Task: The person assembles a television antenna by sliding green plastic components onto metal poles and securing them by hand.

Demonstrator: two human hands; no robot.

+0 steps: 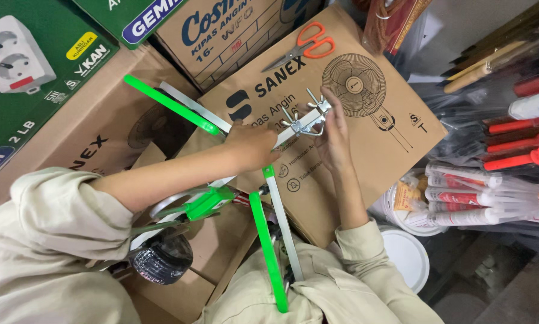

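Hands both closed on metal clamp bracket above cardboard fan box: left hand grips its lower end, right hand pinches the top. Orange scissors lie on box, well apart.

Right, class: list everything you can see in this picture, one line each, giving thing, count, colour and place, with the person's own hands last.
Orange-handled metal scissors: one, on the brown fan carton, top centre.
Brown cardboard fan carton: one, centre, under the hands.
Silver metal clamp bracket: one, between both hands.
Green-tipped aluminium rods: several, green and silver, centre left to bottom.
Green socket boxes: two, top left.
Black cable coil: one, bottom left.
White sealant tubes: several, white with red, right.
White plastic buckets: two, lower right.
Left hand: grips the rod beside the bracket.
Right hand: fingers on the bracket.
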